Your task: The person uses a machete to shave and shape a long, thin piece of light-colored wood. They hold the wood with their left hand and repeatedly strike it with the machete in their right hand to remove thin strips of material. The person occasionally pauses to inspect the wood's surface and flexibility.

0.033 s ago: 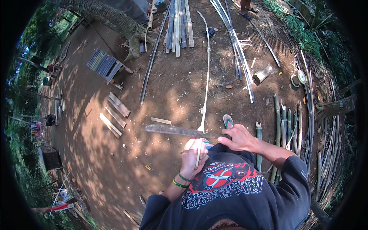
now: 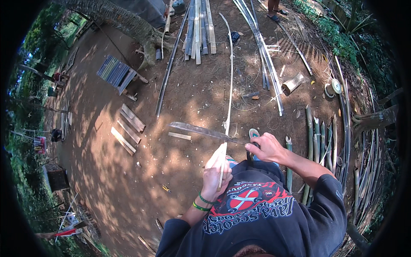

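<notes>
My left hand is closed around a short pale bamboo strip, which points away from my body. A machete with a long, dull grey blade is gripped by its dark handle in my right hand. Its blade reaches to the left, just beyond the strip's far end. In the picture they overlap near the blade's base; whether they touch I cannot tell. A long, thin pale stick stretches away beyond the blade, and the blade crosses in front of its near end.
Short bamboo slats lie on the dirt at left, near a small slatted bench. Long split bamboo strips lie ahead. Green bamboo poles, a cut log piece and a spool are at right. A person's feet show far off.
The machete blade has moved away from my left hand, toward the far side. My right hand has shifted slightly outward with it. My left hand and the bamboo strip have hardly moved.
</notes>
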A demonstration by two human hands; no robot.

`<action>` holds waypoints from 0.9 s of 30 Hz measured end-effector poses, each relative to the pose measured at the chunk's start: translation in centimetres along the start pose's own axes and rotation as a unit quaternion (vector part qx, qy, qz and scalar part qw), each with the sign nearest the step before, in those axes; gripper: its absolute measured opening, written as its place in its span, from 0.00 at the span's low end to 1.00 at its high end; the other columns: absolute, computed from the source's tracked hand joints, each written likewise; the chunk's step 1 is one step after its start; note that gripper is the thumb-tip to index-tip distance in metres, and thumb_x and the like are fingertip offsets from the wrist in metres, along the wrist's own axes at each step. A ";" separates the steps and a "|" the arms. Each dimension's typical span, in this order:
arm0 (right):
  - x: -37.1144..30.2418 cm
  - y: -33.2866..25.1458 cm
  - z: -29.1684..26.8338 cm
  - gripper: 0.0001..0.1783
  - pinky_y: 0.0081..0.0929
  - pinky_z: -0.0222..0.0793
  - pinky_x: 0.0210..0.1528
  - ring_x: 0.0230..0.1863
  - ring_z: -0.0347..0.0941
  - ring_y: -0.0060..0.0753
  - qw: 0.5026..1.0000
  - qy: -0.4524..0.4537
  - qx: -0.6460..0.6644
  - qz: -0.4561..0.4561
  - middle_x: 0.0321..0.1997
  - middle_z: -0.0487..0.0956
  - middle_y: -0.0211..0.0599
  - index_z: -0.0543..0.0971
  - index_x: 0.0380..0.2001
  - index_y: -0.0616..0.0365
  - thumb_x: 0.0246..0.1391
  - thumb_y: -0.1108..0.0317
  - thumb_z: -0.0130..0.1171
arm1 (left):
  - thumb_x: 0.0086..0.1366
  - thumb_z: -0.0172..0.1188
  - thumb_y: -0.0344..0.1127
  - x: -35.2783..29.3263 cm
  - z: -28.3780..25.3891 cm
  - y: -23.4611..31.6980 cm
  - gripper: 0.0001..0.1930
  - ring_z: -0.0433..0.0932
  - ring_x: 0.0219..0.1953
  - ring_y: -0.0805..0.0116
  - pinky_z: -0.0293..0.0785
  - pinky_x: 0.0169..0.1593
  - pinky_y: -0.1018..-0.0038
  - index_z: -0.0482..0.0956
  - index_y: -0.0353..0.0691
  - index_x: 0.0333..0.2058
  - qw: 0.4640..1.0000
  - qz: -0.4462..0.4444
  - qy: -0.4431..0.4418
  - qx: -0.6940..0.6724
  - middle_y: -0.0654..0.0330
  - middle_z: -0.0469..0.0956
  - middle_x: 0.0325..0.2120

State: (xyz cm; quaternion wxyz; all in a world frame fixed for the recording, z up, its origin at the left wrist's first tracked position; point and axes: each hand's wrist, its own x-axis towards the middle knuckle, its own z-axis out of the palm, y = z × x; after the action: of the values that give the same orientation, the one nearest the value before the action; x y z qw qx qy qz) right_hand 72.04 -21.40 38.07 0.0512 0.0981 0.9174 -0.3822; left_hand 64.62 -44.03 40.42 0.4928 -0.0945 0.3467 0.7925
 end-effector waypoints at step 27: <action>10.1 9.2 0.3 0.34 0.49 0.70 0.33 0.26 0.75 0.63 0.998 0.001 0.059 0.004 0.21 0.77 0.57 0.80 0.24 0.63 0.60 0.39 0.48 | 0.74 0.40 0.35 -1.8 1.1 3.8 0.12 0.55 0.10 0.74 0.52 0.15 0.79 0.70 0.35 0.40 0.996 -0.033 0.038 -0.072 0.63 0.59 0.11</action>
State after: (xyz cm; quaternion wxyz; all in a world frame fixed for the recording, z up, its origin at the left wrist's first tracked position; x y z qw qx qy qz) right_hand 64.20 -13.82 29.81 0.0463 0.1047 0.8931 -0.4350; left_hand 62.53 -45.64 43.86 0.4971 -0.1709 0.3034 0.7948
